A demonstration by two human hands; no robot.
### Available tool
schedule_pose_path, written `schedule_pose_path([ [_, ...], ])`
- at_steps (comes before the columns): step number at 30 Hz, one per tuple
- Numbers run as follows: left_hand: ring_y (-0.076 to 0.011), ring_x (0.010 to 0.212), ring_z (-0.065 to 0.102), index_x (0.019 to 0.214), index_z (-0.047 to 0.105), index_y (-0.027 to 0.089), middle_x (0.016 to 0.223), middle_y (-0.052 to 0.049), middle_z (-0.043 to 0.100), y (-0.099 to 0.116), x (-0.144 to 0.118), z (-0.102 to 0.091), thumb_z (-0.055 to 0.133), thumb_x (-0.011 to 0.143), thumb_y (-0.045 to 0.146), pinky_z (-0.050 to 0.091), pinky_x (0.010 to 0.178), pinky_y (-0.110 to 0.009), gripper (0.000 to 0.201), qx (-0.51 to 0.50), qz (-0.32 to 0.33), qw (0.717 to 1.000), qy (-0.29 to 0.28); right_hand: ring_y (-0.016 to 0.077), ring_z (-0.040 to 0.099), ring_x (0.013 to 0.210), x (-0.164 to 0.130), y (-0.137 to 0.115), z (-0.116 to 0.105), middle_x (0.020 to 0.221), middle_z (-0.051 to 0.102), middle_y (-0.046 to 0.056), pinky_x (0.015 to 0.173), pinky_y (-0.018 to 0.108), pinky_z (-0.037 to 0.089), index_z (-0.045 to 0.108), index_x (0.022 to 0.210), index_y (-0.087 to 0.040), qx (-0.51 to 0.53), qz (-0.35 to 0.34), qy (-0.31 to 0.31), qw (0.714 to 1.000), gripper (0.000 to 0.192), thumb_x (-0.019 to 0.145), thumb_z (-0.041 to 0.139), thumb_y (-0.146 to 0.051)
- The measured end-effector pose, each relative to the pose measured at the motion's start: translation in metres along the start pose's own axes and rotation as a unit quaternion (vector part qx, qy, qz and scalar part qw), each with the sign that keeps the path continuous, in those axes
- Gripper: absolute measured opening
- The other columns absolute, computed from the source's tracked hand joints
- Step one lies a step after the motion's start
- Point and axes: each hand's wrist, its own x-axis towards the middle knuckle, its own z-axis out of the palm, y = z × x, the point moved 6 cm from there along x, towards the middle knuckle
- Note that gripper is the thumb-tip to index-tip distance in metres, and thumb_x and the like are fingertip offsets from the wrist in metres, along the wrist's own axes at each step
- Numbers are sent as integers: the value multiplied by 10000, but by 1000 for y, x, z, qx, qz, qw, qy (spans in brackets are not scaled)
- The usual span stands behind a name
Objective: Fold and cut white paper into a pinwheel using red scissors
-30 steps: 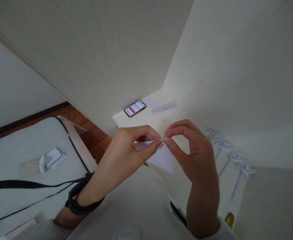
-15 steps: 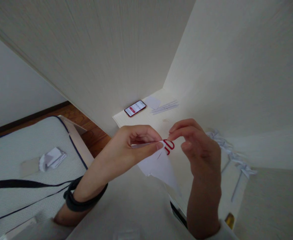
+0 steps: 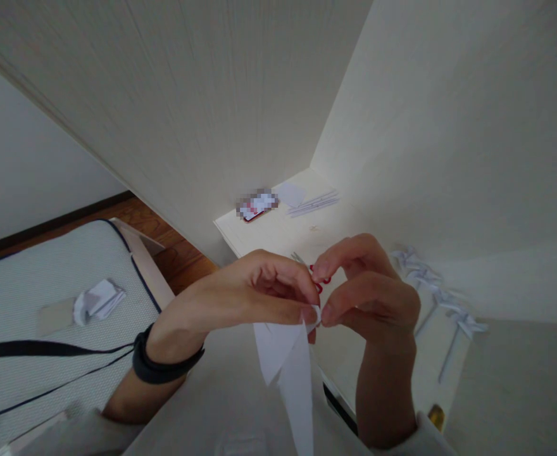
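Lower centre: left hand (image 3: 259, 294) and right hand (image 3: 368, 291), fingers pinched together on a folded white paper (image 3: 288, 364) hanging point-down; a red paper clip (image 3: 320, 283) shows between the fingers. Beyond, on the counter (image 3: 269, 231): phone (image 3: 256, 205), paper strips (image 3: 312, 203).

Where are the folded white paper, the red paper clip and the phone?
folded white paper (image 3: 288, 361), head view, on its hanging lower flap.
red paper clip (image 3: 318, 283), head view, on its visible loop.
phone (image 3: 257, 204), head view, on its blurred screen.
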Motion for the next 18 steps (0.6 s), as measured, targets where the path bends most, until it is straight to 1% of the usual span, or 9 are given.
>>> schedule_pose_path([
  [4,-89,644,606,754,667,129,694,6,663,-3,2,-1,697,784,127,466,626,-190,42,35,-6,999,-11,146,589,929,0,-1,-2,999,595,32,815,291,523,696,860,-218,-13,-9,-14,1000,36,886,684,-240],
  [8,-93,655,587,785,656,130,720,1,650,-4,1,-2,657,820,146,449,637,-207,39,69,-3,997,-14,154,588,932,-1,-1,-3,992,594,36,799,292,526,697,848,-227,-34,-10,-27,999,71,902,661,-255],
  [12,-82,693,575,791,653,130,744,14,638,0,-1,-3,649,825,108,448,676,-199,41,86,26,996,8,153,582,921,-2,-1,-4,988,586,40,785,297,516,701,829,-222,-63,-7,-27,998,117,916,641,-270],
  [18,-52,672,558,778,646,123,722,42,622,6,-2,0,643,814,50,431,647,-159,82,67,40,996,32,148,580,910,-4,-3,-7,984,592,29,766,301,493,703,824,-213,-89,-15,-12,996,96,899,668,-262],
])
